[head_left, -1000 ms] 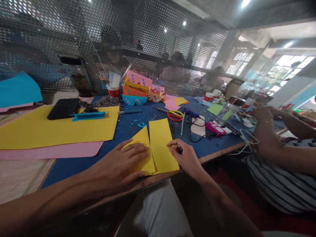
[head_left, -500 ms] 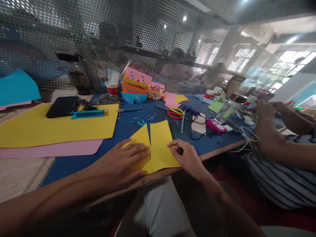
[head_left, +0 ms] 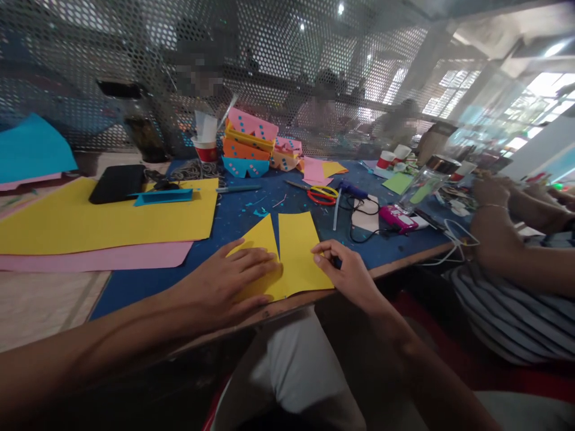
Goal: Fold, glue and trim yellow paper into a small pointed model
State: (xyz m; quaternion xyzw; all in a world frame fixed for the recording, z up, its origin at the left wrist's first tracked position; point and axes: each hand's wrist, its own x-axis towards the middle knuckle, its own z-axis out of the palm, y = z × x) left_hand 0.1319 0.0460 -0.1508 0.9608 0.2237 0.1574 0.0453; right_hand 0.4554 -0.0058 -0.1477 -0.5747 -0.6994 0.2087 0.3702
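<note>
Yellow paper [head_left: 299,245] lies at the table's front edge, its two parts split by a gap that narrows toward me. Whether they join at the bottom I cannot tell. My left hand [head_left: 240,272] rests flat across the left part, fingers stretched out, covering much of it. At the right edge of the paper, my right hand [head_left: 344,266] has its fingers curled, thumb and index fingertip pinched together on the edge. Beyond the paper lie scissors [head_left: 322,194] with red and yellow handles and a dark blue glue gun [head_left: 353,190] with a cord.
Large yellow sheets [head_left: 112,221] with a black phone [head_left: 117,184] lie at left. Behind stand stacked paper glasses [head_left: 247,149], a paper cup [head_left: 205,149] and a perforated metal screen [head_left: 278,78]. A pink device [head_left: 398,218] and a glass jar [head_left: 429,179] sit at right, near another person's arm [head_left: 498,227].
The view has tilted slightly, so everything sits a little higher and further right. Both hands keep about the same places on the yellow paper.
</note>
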